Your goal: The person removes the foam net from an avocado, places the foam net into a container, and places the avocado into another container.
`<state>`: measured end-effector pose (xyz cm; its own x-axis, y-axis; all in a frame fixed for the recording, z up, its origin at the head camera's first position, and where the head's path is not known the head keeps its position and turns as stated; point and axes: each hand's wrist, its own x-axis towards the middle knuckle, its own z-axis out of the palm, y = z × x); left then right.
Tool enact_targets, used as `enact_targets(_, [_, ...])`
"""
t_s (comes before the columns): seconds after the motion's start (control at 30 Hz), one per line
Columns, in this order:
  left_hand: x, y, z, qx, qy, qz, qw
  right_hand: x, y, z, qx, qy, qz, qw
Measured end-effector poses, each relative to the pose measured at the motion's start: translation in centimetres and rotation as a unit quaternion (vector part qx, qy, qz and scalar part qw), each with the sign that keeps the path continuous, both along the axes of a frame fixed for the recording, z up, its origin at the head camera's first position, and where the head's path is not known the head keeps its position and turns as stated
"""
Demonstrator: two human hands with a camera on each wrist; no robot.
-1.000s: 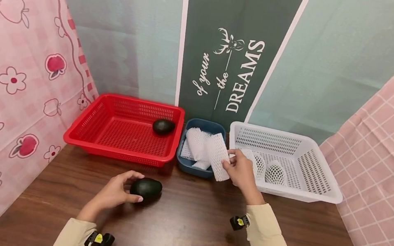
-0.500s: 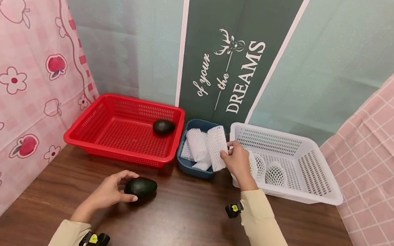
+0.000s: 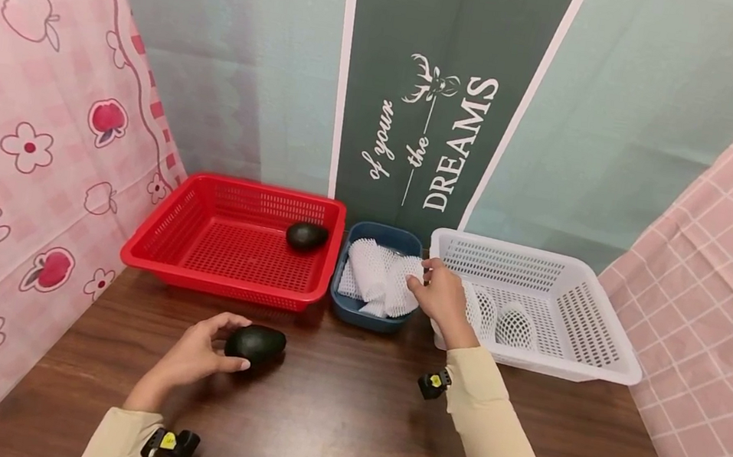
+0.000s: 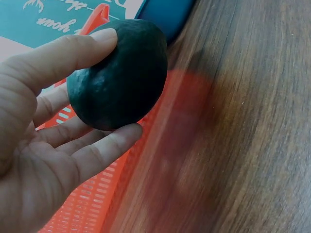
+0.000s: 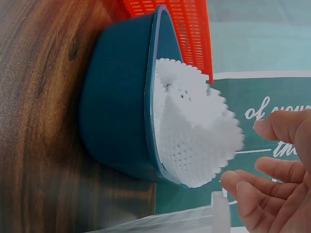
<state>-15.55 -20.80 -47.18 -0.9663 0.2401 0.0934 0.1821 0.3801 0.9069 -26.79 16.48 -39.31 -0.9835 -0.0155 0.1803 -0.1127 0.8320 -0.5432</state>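
A dark green avocado [image 3: 256, 344] is in my left hand [image 3: 201, 349], gripped between thumb and fingers over the table in front of the red basket. In the left wrist view the thumb lies across the avocado [image 4: 121, 73] and the fingers support its underside. My right hand [image 3: 444, 297] is beside the blue bin [image 3: 365, 319], its fingers parted and holding nothing. White foam net sleeves [image 3: 368, 271] lie piled in that bin. Seen from the right wrist, a gap separates the fingertips from the nearest foam net sleeve [image 5: 199, 141].
The red basket [image 3: 220, 285], back left, contains another avocado [image 3: 307, 236]. Back right, a white basket [image 3: 571, 363] holds net-covered fruit [image 3: 516, 327], partly behind my right arm. Printed curtains [image 3: 250, 59] enclose the brown wooden table [image 3: 327, 424] at the back and sides.
My right hand has let go of a foam net sleeve, which now lies in the blue bin with the others. My left hand has shifted slightly left with the avocado.
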Motion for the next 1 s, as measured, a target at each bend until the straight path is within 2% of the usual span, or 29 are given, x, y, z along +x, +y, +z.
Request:
enact_targets(0.3, [-0.4,0.3,0.0,-0.015,0.0,0.0,0.9999,0.5,-0.1,0.5,0.009,0.008,0.015,1.0])
enact_targets(0.47, [0.0,0.6,0.4,-0.021,-0.007,0.007,0.9997,1.3,-0.3,0.8,0.027,-0.003,0.032,0.999])
enact_targets(0.63, [0.3,0.6,1.3,-0.01,0.004,0.011,0.9999,2.0,-0.4,1.2,0.049,-0.006,0.053,0.997])
enact_targets(1.0, [0.0,0.7,2.5,-0.031,0.041,0.024,0.9984,2.6,-1.4,1.7,0.078,0.009,0.102,0.992])
